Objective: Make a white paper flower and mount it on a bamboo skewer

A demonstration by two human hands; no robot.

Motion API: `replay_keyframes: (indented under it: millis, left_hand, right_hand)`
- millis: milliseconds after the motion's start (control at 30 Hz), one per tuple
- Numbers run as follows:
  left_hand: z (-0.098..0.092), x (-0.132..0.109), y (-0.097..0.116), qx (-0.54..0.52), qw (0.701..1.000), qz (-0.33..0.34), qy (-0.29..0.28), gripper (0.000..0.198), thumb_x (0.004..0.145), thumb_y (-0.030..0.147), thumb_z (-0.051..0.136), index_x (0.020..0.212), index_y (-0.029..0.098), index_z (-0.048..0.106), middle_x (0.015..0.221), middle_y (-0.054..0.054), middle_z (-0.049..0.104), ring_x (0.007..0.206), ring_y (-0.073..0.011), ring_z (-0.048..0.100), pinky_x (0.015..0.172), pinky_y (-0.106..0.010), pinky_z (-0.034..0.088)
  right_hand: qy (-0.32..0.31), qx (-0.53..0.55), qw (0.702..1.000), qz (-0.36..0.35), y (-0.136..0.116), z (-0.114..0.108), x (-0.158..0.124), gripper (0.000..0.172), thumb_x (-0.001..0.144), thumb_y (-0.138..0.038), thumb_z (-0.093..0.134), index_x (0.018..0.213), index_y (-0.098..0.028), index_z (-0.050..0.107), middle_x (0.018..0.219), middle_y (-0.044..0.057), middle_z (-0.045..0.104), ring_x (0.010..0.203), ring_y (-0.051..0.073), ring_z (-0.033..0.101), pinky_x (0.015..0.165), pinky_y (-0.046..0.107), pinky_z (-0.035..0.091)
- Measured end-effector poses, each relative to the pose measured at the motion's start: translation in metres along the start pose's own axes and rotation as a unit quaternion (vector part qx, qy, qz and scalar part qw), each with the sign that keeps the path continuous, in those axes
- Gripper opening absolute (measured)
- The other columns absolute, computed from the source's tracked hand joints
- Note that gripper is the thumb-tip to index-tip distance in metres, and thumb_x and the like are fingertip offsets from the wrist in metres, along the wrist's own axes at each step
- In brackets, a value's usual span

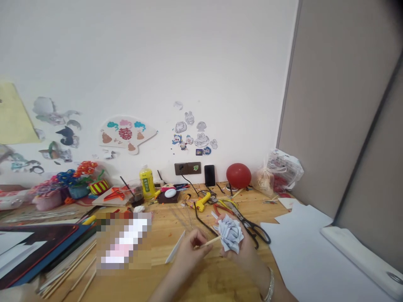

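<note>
A pale blue-white paper flower (231, 234) on a thin wooden stick (210, 241) is held between my two hands. My left hand (192, 248) pinches the stick, thumb and fingers closed round it. Behind the flower head, my right hand (244, 247) cups the petals from the right; its fingers are partly hidden by the paper. A narrow white paper strip (175, 248) stands out beside my left hand. Just beyond my right hand lie black-handled scissors (252, 224) and a yellow hot glue gun (203, 202).
White paper sheets (315, 256) cover the right side. Several wooden sticks (71, 268) lie at the left. A yellow-labelled bottle (146, 182), a phone (209, 175), a red balloon (238, 175) and plastic bags (277, 172) stand along the wall. Cables (204, 222) cross the desk.
</note>
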State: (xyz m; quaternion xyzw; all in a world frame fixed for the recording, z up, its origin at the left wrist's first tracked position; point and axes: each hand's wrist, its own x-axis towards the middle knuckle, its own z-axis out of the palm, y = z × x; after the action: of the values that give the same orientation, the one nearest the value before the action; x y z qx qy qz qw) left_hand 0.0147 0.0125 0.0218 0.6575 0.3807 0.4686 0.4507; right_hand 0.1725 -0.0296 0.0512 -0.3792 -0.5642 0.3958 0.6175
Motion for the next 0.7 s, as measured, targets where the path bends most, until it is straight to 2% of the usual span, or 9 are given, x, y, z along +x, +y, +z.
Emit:
replay_keyframes:
  millis: [100, 333, 533, 700]
  left_hand:
    - [0.003, -0.001, 0.004, -0.004, 1.000, -0.010, -0.007, 0.030, 0.059, 0.037, 0.071, 0.053, 0.019, 0.049, 0.061, 0.000, 0.053, 0.060, -0.0146, 0.050, 0.058, -0.025, 0.038]
    - [0.004, -0.001, 0.006, -0.017, 1.000, -0.022, -0.009, 0.031, 0.056, 0.037, 0.074, 0.052, 0.018, 0.049, 0.059, 0.000, 0.054, 0.058, -0.0140, 0.049, 0.056, -0.024, 0.037]
    - [0.003, -0.001, 0.001, -0.020, 0.999, -0.011, -0.024, 0.030, 0.060, 0.037, 0.071, 0.054, 0.018, 0.049, 0.061, 0.001, 0.054, 0.059, -0.0133, 0.050, 0.056, -0.023, 0.037]
    - [0.004, -0.001, 0.001, -0.019, 1.000, -0.014, -0.011, 0.031, 0.059, 0.038, 0.072, 0.053, 0.018, 0.049, 0.060, 0.001, 0.054, 0.058, -0.0131, 0.049, 0.055, -0.023, 0.036]
  right_hand:
    - [-0.011, 0.035, 0.999, 0.007, 0.001, 0.000, -0.002, 0.066, 0.049, -0.037, 0.072, 0.111, -0.026, 0.053, 0.107, 0.009, 0.063, 0.096, 0.028, 0.059, 0.081, 0.038, 0.049]
    - [0.005, 0.011, 1.000, -0.017, -0.002, -0.001, 0.000, 0.054, 0.049, -0.034, 0.074, 0.099, -0.028, 0.056, 0.092, 0.005, 0.065, 0.083, 0.026, 0.061, 0.073, 0.037, 0.050]
    - [-0.011, 0.015, 0.998, -0.066, -0.006, 0.000, -0.001, 0.053, 0.052, -0.035, 0.074, 0.101, -0.028, 0.056, 0.098, 0.005, 0.061, 0.088, 0.025, 0.058, 0.080, 0.036, 0.046]
    - [0.007, -0.015, 0.996, -0.091, -0.012, -0.001, 0.003, 0.041, 0.053, -0.034, 0.074, 0.089, -0.027, 0.057, 0.093, 0.004, 0.059, 0.086, 0.025, 0.056, 0.078, 0.036, 0.045]
